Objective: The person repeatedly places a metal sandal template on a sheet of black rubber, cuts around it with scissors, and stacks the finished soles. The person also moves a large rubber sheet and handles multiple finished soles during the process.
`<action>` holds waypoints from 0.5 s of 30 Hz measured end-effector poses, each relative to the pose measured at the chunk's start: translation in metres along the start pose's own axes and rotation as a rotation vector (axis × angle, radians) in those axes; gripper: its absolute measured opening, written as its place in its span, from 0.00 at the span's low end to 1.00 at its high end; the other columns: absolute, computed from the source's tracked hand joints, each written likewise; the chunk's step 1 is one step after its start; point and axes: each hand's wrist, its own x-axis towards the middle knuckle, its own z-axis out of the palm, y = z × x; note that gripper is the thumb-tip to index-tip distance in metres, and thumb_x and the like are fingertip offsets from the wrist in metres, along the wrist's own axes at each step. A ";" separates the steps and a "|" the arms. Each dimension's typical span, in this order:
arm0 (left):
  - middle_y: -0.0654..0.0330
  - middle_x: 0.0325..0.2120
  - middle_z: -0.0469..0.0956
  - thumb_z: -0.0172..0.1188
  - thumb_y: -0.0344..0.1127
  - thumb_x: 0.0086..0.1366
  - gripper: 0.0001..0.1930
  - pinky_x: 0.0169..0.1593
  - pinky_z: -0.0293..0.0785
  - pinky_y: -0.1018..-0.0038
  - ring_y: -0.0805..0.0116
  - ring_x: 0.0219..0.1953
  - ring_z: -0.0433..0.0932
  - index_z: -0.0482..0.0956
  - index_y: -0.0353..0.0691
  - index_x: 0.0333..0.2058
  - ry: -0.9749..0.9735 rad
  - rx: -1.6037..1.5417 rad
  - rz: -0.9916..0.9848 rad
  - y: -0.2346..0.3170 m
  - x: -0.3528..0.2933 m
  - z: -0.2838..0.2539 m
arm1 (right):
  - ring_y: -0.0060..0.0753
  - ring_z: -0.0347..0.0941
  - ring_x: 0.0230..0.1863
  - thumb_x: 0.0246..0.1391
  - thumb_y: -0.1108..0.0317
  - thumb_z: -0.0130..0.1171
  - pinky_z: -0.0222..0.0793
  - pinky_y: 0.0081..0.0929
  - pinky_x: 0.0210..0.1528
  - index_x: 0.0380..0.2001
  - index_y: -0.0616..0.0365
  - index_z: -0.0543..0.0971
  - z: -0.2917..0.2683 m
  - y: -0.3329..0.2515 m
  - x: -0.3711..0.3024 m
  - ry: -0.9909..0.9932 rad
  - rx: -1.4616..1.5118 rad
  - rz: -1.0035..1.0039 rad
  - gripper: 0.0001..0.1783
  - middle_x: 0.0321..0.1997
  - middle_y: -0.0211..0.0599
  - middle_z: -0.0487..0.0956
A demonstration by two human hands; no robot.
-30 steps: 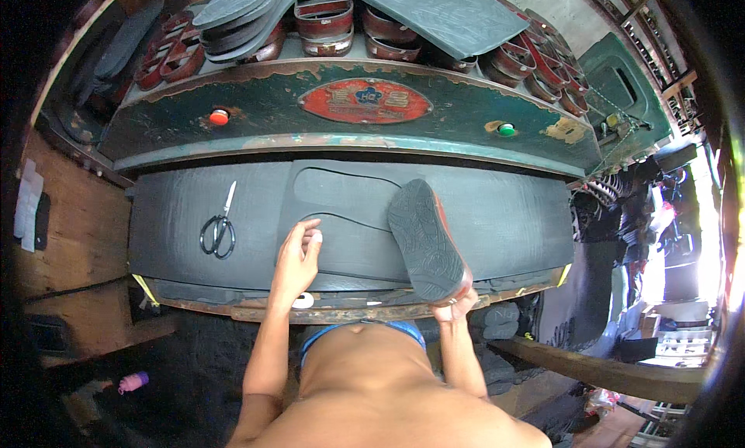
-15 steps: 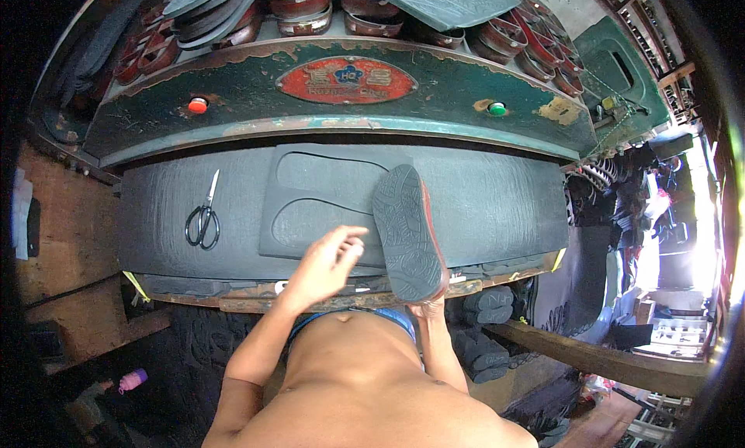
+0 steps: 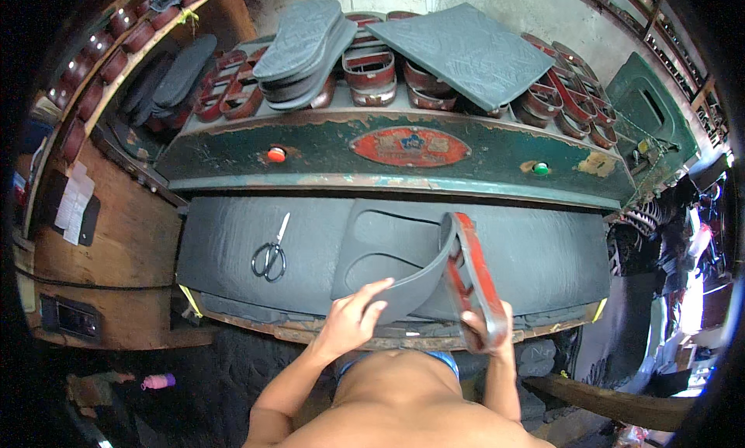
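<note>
My right hand (image 3: 500,335) has its fingers closed around the near end of the red cutting die (image 3: 473,250), which has turned from sole-side up to nearly edge-on. My left hand (image 3: 348,324) has come to the near end of the dark sole (image 3: 423,285), fingers nearly closed on its edge. The sole, flat against the die a second ago, now bows away above the slotted sheet (image 3: 361,250); I judge it partly freed, the far end looking attached.
</note>
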 end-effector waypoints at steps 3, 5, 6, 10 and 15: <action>0.46 0.46 0.81 0.57 0.30 0.71 0.19 0.46 0.79 0.61 0.44 0.42 0.84 0.74 0.38 0.59 0.155 -0.239 -0.359 -0.028 -0.023 -0.012 | 0.15 0.67 0.28 0.46 0.59 0.78 0.67 0.22 0.31 0.29 0.59 0.79 -0.050 -0.009 -0.005 0.055 -0.097 0.079 0.19 0.25 0.20 0.74; 0.45 0.44 0.80 0.57 0.32 0.71 0.17 0.50 0.77 0.61 0.45 0.44 0.82 0.75 0.36 0.57 0.104 -0.118 -0.387 -0.045 -0.025 -0.017 | 0.14 0.66 0.27 0.52 0.60 0.73 0.65 0.22 0.29 0.27 0.58 0.78 -0.084 -0.004 0.001 0.112 -0.363 -0.043 0.15 0.24 0.20 0.73; 0.44 0.43 0.80 0.57 0.32 0.72 0.16 0.52 0.76 0.60 0.45 0.45 0.81 0.76 0.36 0.55 0.088 -0.063 -0.378 -0.050 -0.023 -0.020 | 0.15 0.67 0.27 0.54 0.64 0.68 0.65 0.25 0.28 0.26 0.59 0.77 -0.093 0.004 0.008 0.202 -0.167 0.084 0.12 0.23 0.21 0.73; 0.45 0.43 0.77 0.57 0.32 0.70 0.13 0.58 0.71 0.59 0.48 0.49 0.77 0.76 0.32 0.50 0.247 0.253 -0.156 -0.040 0.031 -0.056 | 0.42 0.78 0.26 0.53 0.76 0.55 0.69 0.40 0.31 0.31 0.64 0.78 -0.112 0.045 0.042 0.376 -0.755 -0.045 0.04 0.23 0.42 0.79; 0.42 0.55 0.70 0.67 0.40 0.65 0.23 0.59 0.72 0.57 0.46 0.53 0.76 0.76 0.29 0.51 0.748 0.625 0.269 0.011 0.175 -0.135 | 0.57 0.83 0.37 0.55 0.72 0.56 0.76 0.46 0.40 0.34 0.61 0.82 -0.113 0.076 0.058 0.423 -1.024 0.119 0.07 0.31 0.53 0.84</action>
